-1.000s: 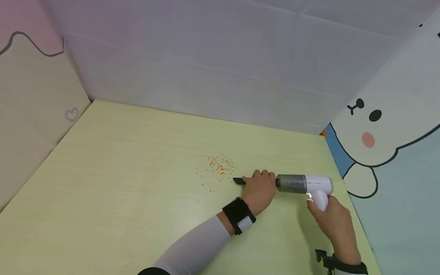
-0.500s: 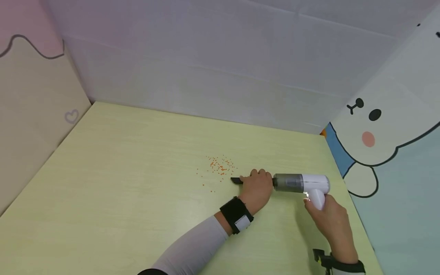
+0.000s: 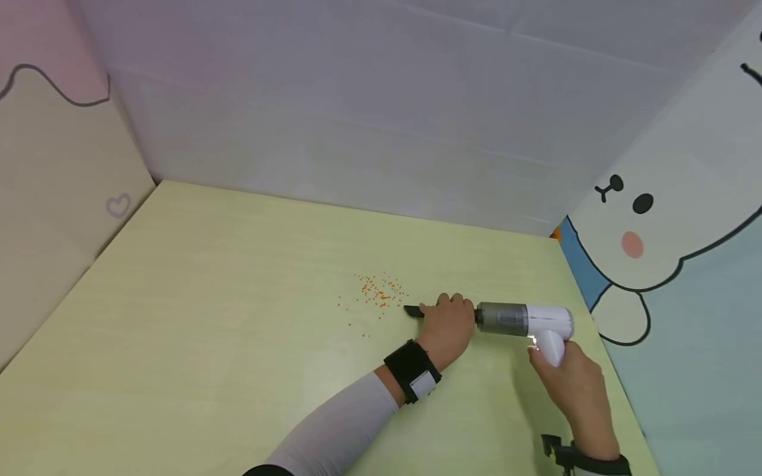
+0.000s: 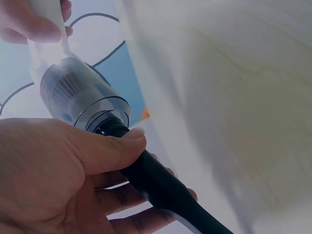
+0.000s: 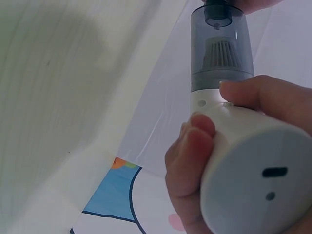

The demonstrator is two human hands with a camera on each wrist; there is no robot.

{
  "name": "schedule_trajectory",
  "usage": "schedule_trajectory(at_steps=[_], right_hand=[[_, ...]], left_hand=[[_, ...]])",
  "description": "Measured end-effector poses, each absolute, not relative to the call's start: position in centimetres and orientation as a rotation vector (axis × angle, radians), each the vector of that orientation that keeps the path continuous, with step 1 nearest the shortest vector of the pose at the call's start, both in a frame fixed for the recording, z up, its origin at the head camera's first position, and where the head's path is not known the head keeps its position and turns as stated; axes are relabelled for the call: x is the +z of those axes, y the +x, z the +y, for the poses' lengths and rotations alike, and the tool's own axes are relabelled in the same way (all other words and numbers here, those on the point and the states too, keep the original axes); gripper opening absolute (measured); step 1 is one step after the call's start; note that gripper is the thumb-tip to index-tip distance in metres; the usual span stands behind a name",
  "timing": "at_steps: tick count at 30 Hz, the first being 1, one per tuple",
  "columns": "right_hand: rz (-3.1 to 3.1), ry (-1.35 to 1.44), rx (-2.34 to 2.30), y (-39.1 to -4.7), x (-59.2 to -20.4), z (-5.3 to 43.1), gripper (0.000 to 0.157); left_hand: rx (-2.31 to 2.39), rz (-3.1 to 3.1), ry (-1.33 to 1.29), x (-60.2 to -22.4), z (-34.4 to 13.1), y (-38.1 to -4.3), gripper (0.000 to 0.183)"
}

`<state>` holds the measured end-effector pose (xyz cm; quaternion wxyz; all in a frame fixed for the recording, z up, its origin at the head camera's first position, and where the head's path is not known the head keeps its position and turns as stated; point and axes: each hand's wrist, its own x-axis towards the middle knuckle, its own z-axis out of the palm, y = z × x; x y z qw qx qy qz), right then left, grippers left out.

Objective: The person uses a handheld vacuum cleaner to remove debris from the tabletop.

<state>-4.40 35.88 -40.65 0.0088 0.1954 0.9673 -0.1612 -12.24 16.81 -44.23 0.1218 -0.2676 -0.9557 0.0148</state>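
A white handheld vacuum cleaner (image 3: 550, 320) with a clear grey dust cup (image 4: 80, 92) lies level across the right part of the head view. My right hand (image 3: 574, 387) grips its white handle, and in the right wrist view the thumb (image 5: 263, 95) rests near a small button by the cup. My left hand (image 3: 448, 329) holds the black nozzle (image 4: 161, 183), thumb on one side and fingers round the other. The nozzle's slanted tip (image 3: 412, 311) points left. Just beyond it, small orange crumbs (image 3: 381, 291) lie scattered on the table.
The pale yellow table (image 3: 208, 297) spreads wide to the left. A whitish wall sheet (image 3: 333, 119) stands along its back edge. Printed panels rise at both sides, the right one with a cartoon animal face (image 3: 667, 231) close to my right hand.
The vacuum cleaner and both hands shift slightly left, then slightly back right. Both hands keep their grip. The crumbs look much the same, and the head view tips a little.
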Motion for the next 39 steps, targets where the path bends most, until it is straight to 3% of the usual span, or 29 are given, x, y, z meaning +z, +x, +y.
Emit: schedule_trajectory(at_steps=[39], right_hand=[[3.039,0.694,-0.492,-5.4,-40.2,35.6,0.075]], left_hand=[[0.038,-2.780,-0.840,-44.2,17.5,-14.5,0.024]])
